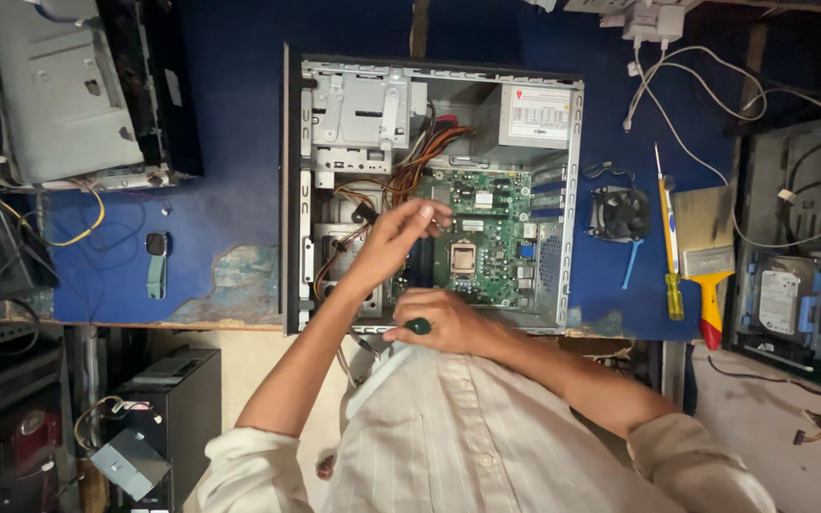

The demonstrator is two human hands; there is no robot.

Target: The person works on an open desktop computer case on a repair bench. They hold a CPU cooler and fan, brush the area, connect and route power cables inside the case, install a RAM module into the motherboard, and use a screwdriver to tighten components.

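Head view: an open grey metal computer case (434, 190) lies on its side on the blue-covered surface (239, 142), its green rectangular motherboard (486, 233) exposed. The left hand (401, 233) reaches inside — its grip pinched together at the board's upper-left edge, though what it pinches is too small to tell. The right hand (444, 323) rests at the case's near rim, closed around a dark green round-ended screwdriver handle (418, 326).

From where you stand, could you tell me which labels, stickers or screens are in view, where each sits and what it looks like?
Power supply label: top right inside the open computer case, rectangular, white with a red corner.
Hard drive label: on the drive at far right, rectangular, white.
Smartwatch: on the blue table left of the case, small dark screen.
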